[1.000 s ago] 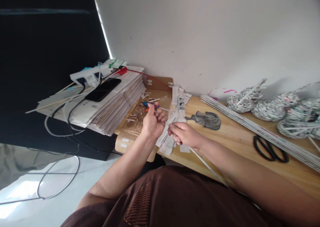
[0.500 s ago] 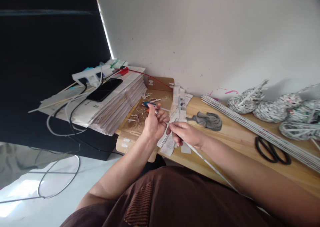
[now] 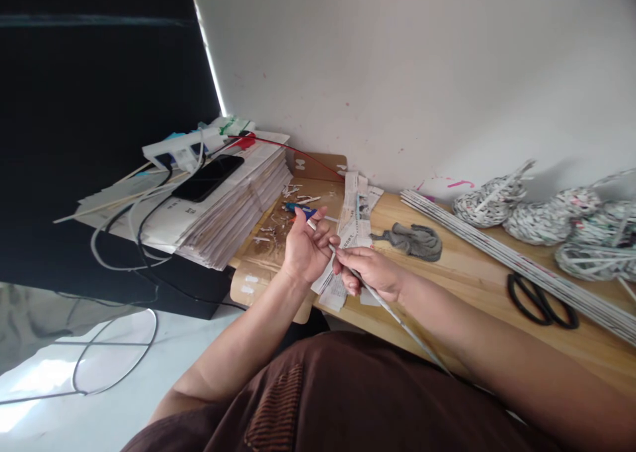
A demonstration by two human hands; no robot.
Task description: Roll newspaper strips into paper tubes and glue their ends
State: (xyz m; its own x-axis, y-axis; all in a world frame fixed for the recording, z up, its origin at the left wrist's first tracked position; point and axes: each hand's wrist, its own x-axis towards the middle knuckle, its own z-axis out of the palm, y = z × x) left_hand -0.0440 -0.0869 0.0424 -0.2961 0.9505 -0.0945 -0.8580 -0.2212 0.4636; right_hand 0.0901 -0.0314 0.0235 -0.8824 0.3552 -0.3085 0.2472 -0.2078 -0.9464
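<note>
A thin rolled-paper stick [image 3: 382,301] is pinched between the thumb and fingers of my right hand [image 3: 370,270]. It slants from the fingertips down under my right forearm. My left hand [image 3: 311,245] lies palm up just to the left, thumb and fingers apart and loosely bent, with a ring on one finger. The upper tip of the stick is close to its little finger; whether they touch I cannot tell. Behind the left fingers a blue glue gun [image 3: 303,209] is partly hidden. Newspaper strips [image 3: 350,223] lie beneath and beyond both hands.
On the right are a bundle of paper sticks [image 3: 477,246], black-handled scissors [image 3: 541,299] and woven paper pieces [image 3: 536,220]. A grey glove [image 3: 415,240] lies mid-table. To the left stands a paper stack [image 3: 238,207] with a phone [image 3: 209,177], power strip [image 3: 183,150] and cables.
My left fingers have spread a little from the stick's tip. The stick has turned slightly in my right hand, its lower part now steeper. The things on the table have stayed put.
</note>
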